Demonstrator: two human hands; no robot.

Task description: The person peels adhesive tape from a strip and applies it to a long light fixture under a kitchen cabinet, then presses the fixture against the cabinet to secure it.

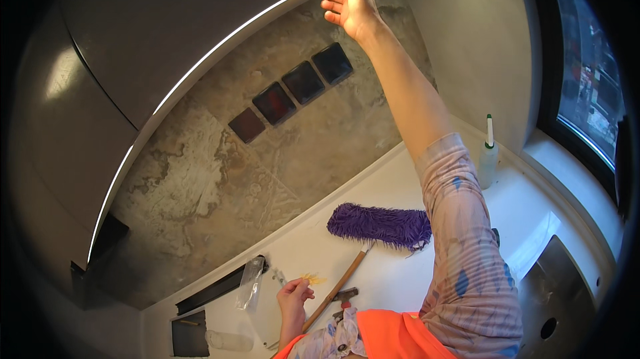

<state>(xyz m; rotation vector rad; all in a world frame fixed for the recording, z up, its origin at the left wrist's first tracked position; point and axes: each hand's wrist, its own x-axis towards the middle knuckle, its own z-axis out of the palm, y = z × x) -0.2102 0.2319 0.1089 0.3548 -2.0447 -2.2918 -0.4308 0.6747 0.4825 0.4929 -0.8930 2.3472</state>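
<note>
My right hand [352, 9] is raised to the lit lower edge of the dark wall cabinet [193, 19], its thumb up at the light strip. Its fingers are spread a little and hold nothing that I can see. Low over the white counter, my left hand [293, 299] has its fingers curled in; whatever may be between them is too small to make out. Beside it lies a wooden handle [340, 286] that leads up to a shaggy purple duster head [380, 224]. A small yellow patch [313, 280] shows on the counter by the left fingertips.
Several dark square wall plates [303, 82] sit on the mottled backsplash. A bottle with a green top [489, 159] stands in the right corner near the window [590, 66]. A sink [557, 292] lies at lower right. Clear plastic packaging [250, 284] and a black strip [212, 292] lie left.
</note>
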